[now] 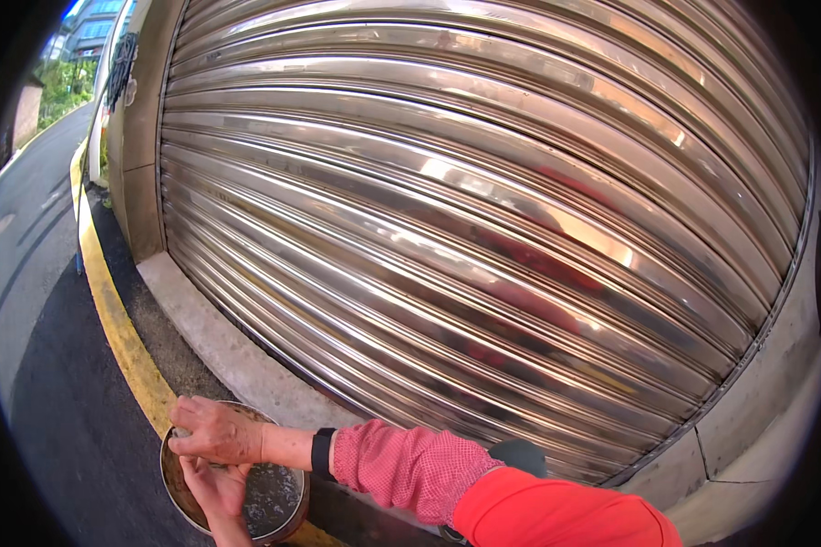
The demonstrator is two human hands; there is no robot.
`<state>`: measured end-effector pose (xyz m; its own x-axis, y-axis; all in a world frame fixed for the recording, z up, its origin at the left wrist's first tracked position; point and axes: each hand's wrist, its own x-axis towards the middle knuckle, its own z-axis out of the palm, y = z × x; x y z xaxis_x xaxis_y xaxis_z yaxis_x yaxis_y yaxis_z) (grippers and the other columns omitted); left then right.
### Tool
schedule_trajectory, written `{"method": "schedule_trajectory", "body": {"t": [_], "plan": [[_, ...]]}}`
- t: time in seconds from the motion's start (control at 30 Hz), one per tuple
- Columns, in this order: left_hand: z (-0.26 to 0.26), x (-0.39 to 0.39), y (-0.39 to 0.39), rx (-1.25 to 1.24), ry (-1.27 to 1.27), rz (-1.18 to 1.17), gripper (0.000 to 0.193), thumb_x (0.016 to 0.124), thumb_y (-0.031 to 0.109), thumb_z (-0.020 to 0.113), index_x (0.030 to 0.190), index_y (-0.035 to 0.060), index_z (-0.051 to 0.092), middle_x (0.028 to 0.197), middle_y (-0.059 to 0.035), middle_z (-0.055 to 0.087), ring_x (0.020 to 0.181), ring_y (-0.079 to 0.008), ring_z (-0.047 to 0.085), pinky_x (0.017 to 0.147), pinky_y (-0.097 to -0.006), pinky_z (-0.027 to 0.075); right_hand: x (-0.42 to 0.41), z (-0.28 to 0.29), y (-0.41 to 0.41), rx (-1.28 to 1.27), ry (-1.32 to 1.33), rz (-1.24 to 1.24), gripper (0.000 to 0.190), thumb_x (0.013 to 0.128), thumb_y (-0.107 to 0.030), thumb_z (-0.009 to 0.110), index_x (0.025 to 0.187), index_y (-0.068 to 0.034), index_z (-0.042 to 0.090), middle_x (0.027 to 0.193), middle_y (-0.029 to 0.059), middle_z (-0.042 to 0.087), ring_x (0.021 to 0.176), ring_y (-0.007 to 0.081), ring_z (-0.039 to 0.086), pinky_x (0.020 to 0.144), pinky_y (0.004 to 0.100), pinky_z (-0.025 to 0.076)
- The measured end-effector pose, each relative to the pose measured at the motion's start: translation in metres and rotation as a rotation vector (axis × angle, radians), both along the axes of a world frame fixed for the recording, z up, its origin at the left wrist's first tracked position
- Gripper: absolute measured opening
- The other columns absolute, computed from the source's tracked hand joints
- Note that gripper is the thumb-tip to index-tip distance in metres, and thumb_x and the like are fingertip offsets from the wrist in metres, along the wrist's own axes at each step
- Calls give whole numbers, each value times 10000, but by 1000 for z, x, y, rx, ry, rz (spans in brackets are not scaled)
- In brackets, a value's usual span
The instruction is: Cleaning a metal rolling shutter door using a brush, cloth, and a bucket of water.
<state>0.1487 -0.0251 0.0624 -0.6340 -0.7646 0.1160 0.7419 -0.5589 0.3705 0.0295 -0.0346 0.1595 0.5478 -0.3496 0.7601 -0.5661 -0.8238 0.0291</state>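
Over a round bucket (304, 502) of dark, bubbly water, both my hands are close together at the lower left. My right hand (217, 432), knuckles up, has its fingers curled around a greyish, wet-looking thing (180, 433), possibly a cloth; little of it shows. Just below, my left hand (220, 487) is turned palm up, its fingers partly hidden under the right hand. Whether it grips the same thing cannot be told. A black band (322, 452) circles my right wrist, beside a red-and-white checked oversleeve (410, 468).
A ribbed, shiny metal roller shutter (410, 205) rises before me, above a stone sill (246, 362). A yellow painted kerb line (113, 321) runs behind the bucket, with an asphalt road (61, 410) to the left. A stone pillar (140, 164) borders the shutter.
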Motion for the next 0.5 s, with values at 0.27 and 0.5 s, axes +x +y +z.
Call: {"method": "schedule_trajectory", "body": {"t": [0.27,0.5], "plan": [[-23,-4,-28,204,99,173,301,970,306,579,1152,67,566,1066,-137,642,1006,-276,625,975,-433,492,26,-53,51,364,-758,-157,172,922,-196,668,990,-67,576,1066,104,489,1044,277,530,909,395,430],[-2,-38,-16,-156,-826,1179,148,744,-87,514,815,36,473,787,-15,474,731,-143,446,704,-291,423,1,-105,4,827,-1139,-432,370,971,-377,612,885,-17,611,747,64,595,706,108,507,664,288,444]]}}
